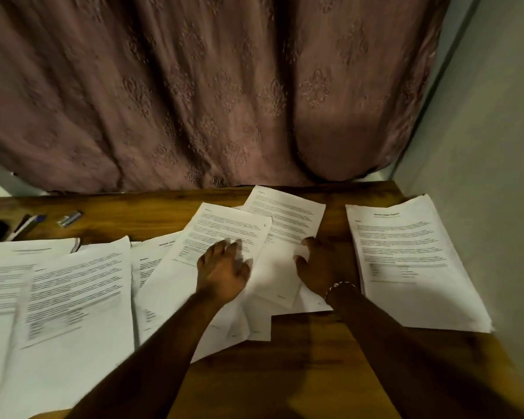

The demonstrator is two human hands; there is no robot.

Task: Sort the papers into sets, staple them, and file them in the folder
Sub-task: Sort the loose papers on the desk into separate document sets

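The coming move turns on the loose heap of papers (263, 322) lying under and between both hands. The left hand (224, 267) lies flat with straight, spread fingers, pressing on the tilted top sheet (224, 231). That sheet's long axis runs away from the person and leans right. The fingertips are blurred.

The right hand (318, 264) sits at the right edge of the neighbouring sheet (285, 213), which lies roughly parallel, just right of the left hand. Thumb and forefinger appear to pinch that edge, with a bit of white showing between them. The right hand is therefore the nearer one to this sheet. The squared stack (412, 267) lies just to its right, its long axis also pointing away from the person.

Left of the left hand, more overlapping sheets (73, 297) spread out. Beyond them lie a small silvery object (69, 218), too small to identify, and some pens (28, 225). No folder can be made out.

The paper is thin, matte, white and printed. It is probably limp and likely to slide sheet on sheet. The table (300, 373) is glossy brown wood. A beaded bracelet (339, 287) circles the right wrist.
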